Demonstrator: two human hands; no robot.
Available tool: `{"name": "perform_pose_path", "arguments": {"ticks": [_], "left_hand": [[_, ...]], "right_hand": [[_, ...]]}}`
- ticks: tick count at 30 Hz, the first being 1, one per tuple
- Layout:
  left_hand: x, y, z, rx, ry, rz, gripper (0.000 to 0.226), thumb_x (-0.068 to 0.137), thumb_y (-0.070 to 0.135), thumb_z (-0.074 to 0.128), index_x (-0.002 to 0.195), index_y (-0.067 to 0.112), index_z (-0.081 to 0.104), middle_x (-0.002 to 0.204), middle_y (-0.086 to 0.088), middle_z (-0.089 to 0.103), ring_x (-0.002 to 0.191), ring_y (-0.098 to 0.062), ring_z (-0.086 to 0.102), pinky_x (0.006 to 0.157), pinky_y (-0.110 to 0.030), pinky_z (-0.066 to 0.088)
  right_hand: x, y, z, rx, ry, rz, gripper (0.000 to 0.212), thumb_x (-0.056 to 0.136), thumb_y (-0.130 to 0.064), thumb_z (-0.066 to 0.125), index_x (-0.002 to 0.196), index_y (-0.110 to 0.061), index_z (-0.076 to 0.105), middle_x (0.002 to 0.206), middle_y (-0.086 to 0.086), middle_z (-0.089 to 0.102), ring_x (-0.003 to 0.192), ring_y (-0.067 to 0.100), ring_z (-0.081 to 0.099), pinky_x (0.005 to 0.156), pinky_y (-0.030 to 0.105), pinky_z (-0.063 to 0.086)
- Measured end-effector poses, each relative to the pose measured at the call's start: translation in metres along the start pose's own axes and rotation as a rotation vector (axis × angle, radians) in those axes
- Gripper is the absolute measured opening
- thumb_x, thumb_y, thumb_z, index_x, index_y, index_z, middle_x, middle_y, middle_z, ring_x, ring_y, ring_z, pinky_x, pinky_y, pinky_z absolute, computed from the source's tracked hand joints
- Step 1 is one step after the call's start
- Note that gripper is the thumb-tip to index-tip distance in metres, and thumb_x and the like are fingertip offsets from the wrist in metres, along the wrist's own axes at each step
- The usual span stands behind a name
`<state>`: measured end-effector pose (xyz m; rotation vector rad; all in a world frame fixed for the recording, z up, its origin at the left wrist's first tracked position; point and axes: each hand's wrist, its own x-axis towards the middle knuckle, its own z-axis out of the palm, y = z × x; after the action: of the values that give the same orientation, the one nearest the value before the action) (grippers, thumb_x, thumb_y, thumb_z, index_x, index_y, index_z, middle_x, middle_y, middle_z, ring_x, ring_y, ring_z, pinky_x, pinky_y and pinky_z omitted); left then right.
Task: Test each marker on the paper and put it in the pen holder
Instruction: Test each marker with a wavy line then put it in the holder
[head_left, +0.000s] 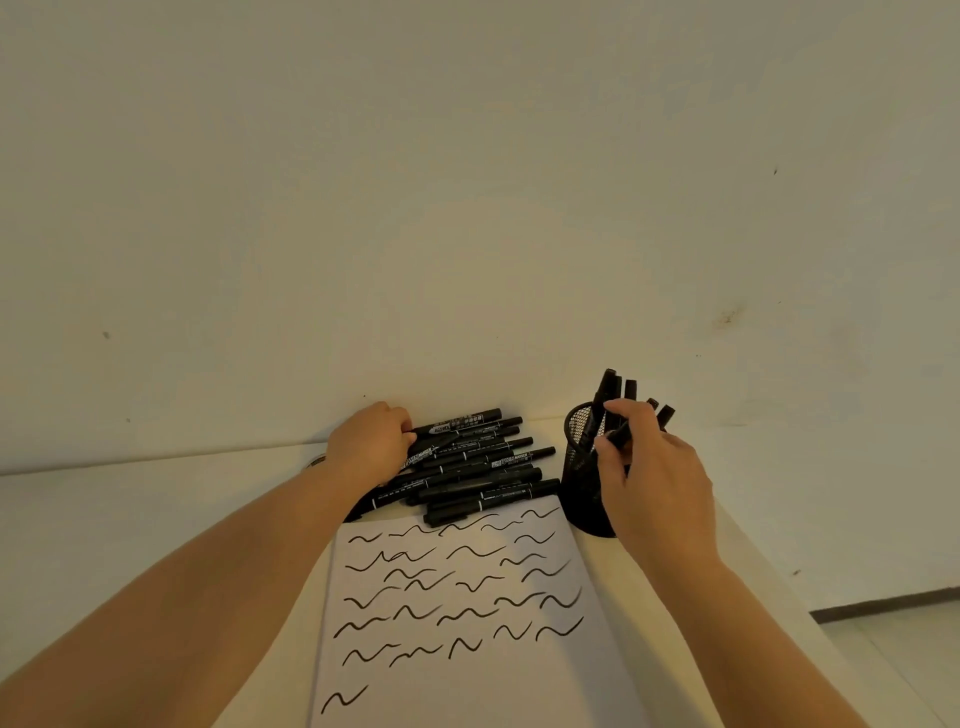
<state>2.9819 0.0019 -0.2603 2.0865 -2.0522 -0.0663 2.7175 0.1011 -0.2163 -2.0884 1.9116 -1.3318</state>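
A: What takes up most of the view?

B: A pale wall (467, 182) fills the far part, with a few small dark marks on it. Below it is a light table (130, 509), and at the far right a strip of floor (893, 654) shows past the table's edge.

A: And on the table?

B: A white sheet of paper (467, 675) lies in the near middle, covered with rows of short black squiggles. Just beyond its far edge sits a pile of black markers (478, 467), lying mostly left to right, some stacked on others; the nearest ones overlap the paper's far edge.

A: Where's the holder?

B: The black mesh pen holder (582, 467) stands upright to the right of the pile, just by the paper's far right corner. Several markers already stand in it, their ends poking above the rim.

A: What are the hands doing?

B: The left hand (369, 447) is on the left end of the pile, fingers curled around the end of the top marker (462, 423). The right hand (649, 478) is over the holder, its thumb and fingers pinching a single marker (619, 435) that is tilted at the holder's mouth. I cannot tell whether its lower end is already inside the holder.
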Motion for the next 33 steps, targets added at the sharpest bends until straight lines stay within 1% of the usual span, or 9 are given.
{"name": "perform_pose_path", "arguments": {"ticks": [6,11,14,18,21,23,26,29,33], "left_hand": [[-0.005,-0.01,-0.003,-0.047,0.085,-0.011,0.02,0.093,0.032,0.048,0.098,0.017,0.06,0.098,-0.004,0.063,0.078,-0.016,0.047,0.064,-0.029,0.034],[-0.025,-0.016,-0.017,-0.07,0.181,-0.013,0.021,0.093,0.037,0.046,0.099,0.022,0.06,0.092,0.001,0.066,0.075,-0.015,0.051,0.061,-0.028,0.036],[-0.048,-0.018,-0.029,-0.187,0.217,-0.027,0.019,0.091,0.038,0.049,0.099,0.026,0.061,0.092,0.004,0.067,0.077,-0.015,0.055,0.066,-0.029,0.044],[-0.084,-0.01,-0.049,-0.369,0.2,-0.016,0.016,0.091,0.035,0.052,0.1,0.026,0.061,0.093,0.007,0.066,0.084,-0.014,0.06,0.075,-0.031,0.05],[-0.115,0.0,-0.062,-0.504,0.186,0.014,0.009,0.089,0.032,0.055,0.095,0.028,0.061,0.086,0.011,0.065,0.084,-0.011,0.06,0.075,-0.027,0.047],[-0.138,0.005,-0.067,-0.56,0.166,0.064,0.006,0.088,0.03,0.056,0.086,0.035,0.058,0.081,0.014,0.064,0.081,-0.007,0.06,0.072,-0.021,0.045],[-0.176,0.009,-0.072,-0.591,0.117,0.152,0.02,0.088,0.029,0.056,0.077,0.045,0.052,0.074,0.017,0.063,0.074,0.003,0.059,0.068,-0.012,0.043],[-0.209,0.009,-0.066,-0.569,0.065,0.186,0.018,0.088,0.028,0.055,0.08,0.044,0.054,0.072,0.017,0.063,0.072,0.002,0.059,0.069,-0.021,0.048],[-0.239,0.005,-0.057,-0.509,0.078,0.281,0.01,0.091,0.028,0.052,0.096,0.03,0.059,0.078,0.022,0.055,0.075,0.002,0.052,0.068,-0.019,0.043]], "right_hand": [[0.0,-0.002,-0.004,-0.085,-0.046,-0.053,0.026,0.087,-0.017,0.057,0.113,-0.013,0.056,0.065,0.001,0.062,0.061,0.016,0.041,0.07,0.028,0.035],[-0.004,-0.005,-0.012,-0.074,0.006,-0.07,0.037,0.082,-0.015,0.063,0.118,-0.01,0.055,0.102,0.006,0.065,0.099,0.027,0.05,0.081,0.038,0.044],[-0.015,-0.018,-0.017,-0.026,0.12,-0.145,0.033,0.077,-0.008,0.066,0.109,-0.009,0.057,0.099,0.006,0.063,0.099,0.022,0.046,0.078,0.037,0.045],[-0.037,-0.047,-0.011,0.085,-0.025,-0.153,0.017,0.081,-0.011,0.064,0.097,-0.015,0.063,0.089,-0.006,0.06,0.093,0.016,0.05,0.076,0.029,0.038],[-0.055,-0.062,-0.006,0.114,0.004,-0.159,0.013,0.08,-0.011,0.065,0.091,-0.017,0.066,0.083,-0.01,0.061,0.087,0.011,0.048,0.075,0.029,0.038],[-0.067,-0.073,-0.006,0.272,-0.116,-0.049,0.013,0.084,-0.018,0.061,0.095,-0.026,0.062,0.082,-0.018,0.059,0.081,0.005,0.052,0.07,0.021,0.039],[-0.085,-0.09,-0.002,0.6,-0.426,0.208,0.013,0.086,-0.032,0.056,0.098,-0.036,0.053,0.077,-0.008,0.065,0.067,0.002,0.058,0.055,0.014,0.045],[-0.105,-0.1,0.001,0.755,-0.447,0.337,0.006,0.087,-0.033,0.056,0.088,-0.027,0.059,0.066,-0.002,0.065,0.053,0.0,0.055,0.051,0.016,0.044],[-0.126,-0.106,0.0,0.986,-0.478,0.528,0.026,0.088,-0.026,0.055,0.073,-0.005,0.059,0.048,0.004,0.057,0.039,0.01,0.045,0.039,0.018,0.036]]}}
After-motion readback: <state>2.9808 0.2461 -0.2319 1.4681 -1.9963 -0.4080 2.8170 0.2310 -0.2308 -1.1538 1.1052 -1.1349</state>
